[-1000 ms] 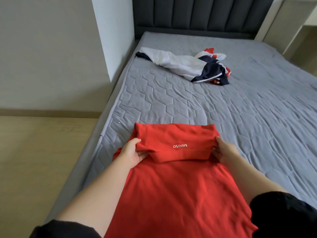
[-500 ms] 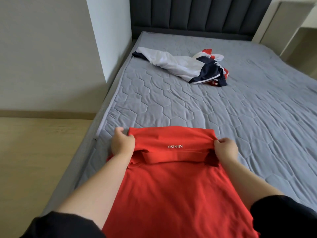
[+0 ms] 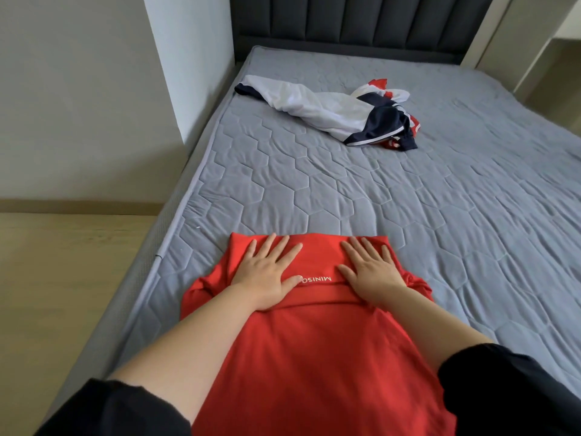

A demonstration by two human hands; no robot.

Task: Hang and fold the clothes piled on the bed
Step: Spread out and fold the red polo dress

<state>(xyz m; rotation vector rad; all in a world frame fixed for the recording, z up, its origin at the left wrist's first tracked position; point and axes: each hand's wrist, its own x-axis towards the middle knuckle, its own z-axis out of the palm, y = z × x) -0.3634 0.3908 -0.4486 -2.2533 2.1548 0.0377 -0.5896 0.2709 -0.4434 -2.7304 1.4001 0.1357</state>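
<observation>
A red shirt (image 3: 314,347) with white MINISO lettering lies on the grey quilted bed (image 3: 456,215) near its front left corner, its far end folded back toward me. My left hand (image 3: 267,272) lies flat with spread fingers on the left of that folded part. My right hand (image 3: 369,272) presses flat on the right of it. A crumpled white, navy and red garment (image 3: 330,111) lies further up the bed.
The dark padded headboard (image 3: 361,23) stands at the far end. A white wall corner (image 3: 188,73) juts out beside the bed's left edge. Light wooden floor (image 3: 63,278) runs along the left. A pale cabinet (image 3: 550,58) stands at the far right.
Both hands let go of the folded edges they were gripping and now lie flat on top of the fold. The folded part has been laid down on the shirt.
</observation>
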